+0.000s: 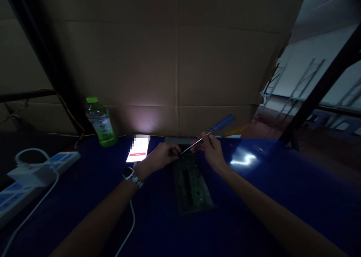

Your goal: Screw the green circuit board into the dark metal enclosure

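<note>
My right hand (211, 148) grips a screwdriver (222, 124) by its metal shaft. Its blue handle points up and to the right, and its tip slants down toward my left fingers. With fingertips pinched together, my left hand (166, 154) is beside that tip; whatever it holds is too small and dark to name. Below both hands, a dark frame holding a green circuit board (197, 187) lies lengthwise on the blue tabletop (158, 223). A grey part (180, 140) sits behind the hands, partly covered by them.
To the left stand a green-capped bottle (103, 125) and a lit phone (138, 148) with a white cable (132, 219). A power strip (67, 159) carries a white plug adapter (34, 174). Cardboard (126, 61) rises behind; a dark metal post (321, 95) stands right.
</note>
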Demonstrator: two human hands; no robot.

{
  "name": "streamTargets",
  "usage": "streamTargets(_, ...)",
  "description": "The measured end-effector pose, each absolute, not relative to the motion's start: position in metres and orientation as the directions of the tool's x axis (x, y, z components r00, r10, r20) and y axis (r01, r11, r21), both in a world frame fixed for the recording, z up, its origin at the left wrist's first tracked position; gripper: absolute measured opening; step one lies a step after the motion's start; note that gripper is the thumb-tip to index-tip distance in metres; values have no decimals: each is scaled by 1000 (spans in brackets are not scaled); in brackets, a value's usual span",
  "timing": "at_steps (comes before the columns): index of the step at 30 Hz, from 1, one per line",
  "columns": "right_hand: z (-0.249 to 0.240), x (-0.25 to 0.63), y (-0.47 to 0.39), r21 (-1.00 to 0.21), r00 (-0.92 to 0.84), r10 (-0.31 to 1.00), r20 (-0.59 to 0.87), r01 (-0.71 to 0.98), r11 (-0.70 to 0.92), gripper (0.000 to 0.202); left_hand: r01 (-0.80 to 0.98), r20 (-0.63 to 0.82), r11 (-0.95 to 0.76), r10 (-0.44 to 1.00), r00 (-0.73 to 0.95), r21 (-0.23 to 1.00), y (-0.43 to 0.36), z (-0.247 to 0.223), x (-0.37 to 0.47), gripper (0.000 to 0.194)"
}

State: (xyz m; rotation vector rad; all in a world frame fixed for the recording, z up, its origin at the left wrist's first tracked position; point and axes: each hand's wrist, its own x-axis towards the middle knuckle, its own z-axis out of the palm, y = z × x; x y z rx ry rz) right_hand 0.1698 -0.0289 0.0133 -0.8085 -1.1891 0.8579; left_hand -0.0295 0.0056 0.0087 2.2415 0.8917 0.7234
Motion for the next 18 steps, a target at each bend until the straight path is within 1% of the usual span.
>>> streamTargets(13,22,170,-28,-885,126,888,442,-101,455,35,423,292,-591,757,584,687,-7,13,-17,17)
streamTargets(15,27,175,-27,-879,140,880,455,-86,468,35,437,324,-623,746,582,649,-8,14,-16,20)
streamTargets(17,32,180,-27,-873,180,867,465,-70,483,35,469,369,-661,732,572,585,-9,17,-15,27)
streamTargets(18,34,183,-27,-871,200,861,468,-64,488,35,486,390,-678,725,568,551,-8,18,-14,27)
